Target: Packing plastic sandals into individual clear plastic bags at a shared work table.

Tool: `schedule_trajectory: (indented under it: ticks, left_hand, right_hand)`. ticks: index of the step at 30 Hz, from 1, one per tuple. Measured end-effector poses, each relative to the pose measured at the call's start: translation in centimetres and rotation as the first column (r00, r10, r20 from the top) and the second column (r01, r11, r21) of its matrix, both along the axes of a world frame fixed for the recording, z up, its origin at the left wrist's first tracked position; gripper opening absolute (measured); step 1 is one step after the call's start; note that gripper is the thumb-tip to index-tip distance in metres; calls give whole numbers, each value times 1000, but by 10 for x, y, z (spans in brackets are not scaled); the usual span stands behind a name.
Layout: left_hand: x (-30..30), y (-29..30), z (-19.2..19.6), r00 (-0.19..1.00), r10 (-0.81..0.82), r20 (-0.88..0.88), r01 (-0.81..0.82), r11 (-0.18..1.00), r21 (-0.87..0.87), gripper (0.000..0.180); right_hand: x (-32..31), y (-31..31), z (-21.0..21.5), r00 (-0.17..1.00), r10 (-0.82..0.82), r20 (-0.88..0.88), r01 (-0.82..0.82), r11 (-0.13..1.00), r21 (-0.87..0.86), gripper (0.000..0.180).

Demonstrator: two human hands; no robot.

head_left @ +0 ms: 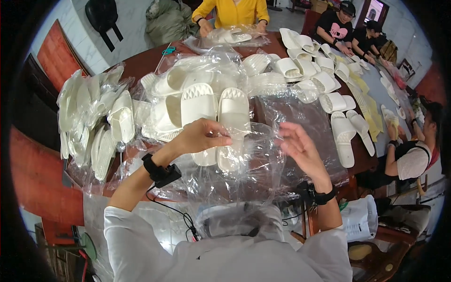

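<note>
A pair of white slippers (234, 110) lies before me, soles down, toe ends nearest me under clear film. My left hand (203, 135) reaches across the left slipper (198, 100). Its thumb and forefinger are pinched together at what looks like the edge of a clear plastic bag (260, 149). To the right, beside the bag, my right hand (300, 148) has its fingers bent but apart, and I make out nothing in its grasp. Glossy film spreads below both hands to the table's near edge.
Bagged slippers (87, 110) heap up at left, and more (188, 77) lie behind the pair. Loose white slippers (343, 136) line the right side of the brown table (300, 115). Teal-handled scissors (168, 50) lie far left. A person in yellow (235, 13) handles a bagged pair; others work right.
</note>
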State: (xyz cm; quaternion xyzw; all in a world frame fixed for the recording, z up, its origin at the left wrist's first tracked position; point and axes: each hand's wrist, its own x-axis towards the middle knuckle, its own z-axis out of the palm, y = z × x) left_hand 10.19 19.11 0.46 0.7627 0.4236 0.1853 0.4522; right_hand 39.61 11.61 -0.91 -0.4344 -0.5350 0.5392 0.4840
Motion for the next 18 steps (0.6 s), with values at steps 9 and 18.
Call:
schedule_trajectory:
  ticks: [9, 18]
  left_hand:
    - [13, -4, 22, 988, -154, -18, 155, 988, 12, 39]
    - [1, 4, 18, 977, -215, -12, 215, 976, -25, 46]
  right_hand:
    - [15, 20, -17, 955, -222, 200, 190, 968, 166, 18]
    - [12, 13, -6, 983, -167, 74, 159, 982, 98, 17]
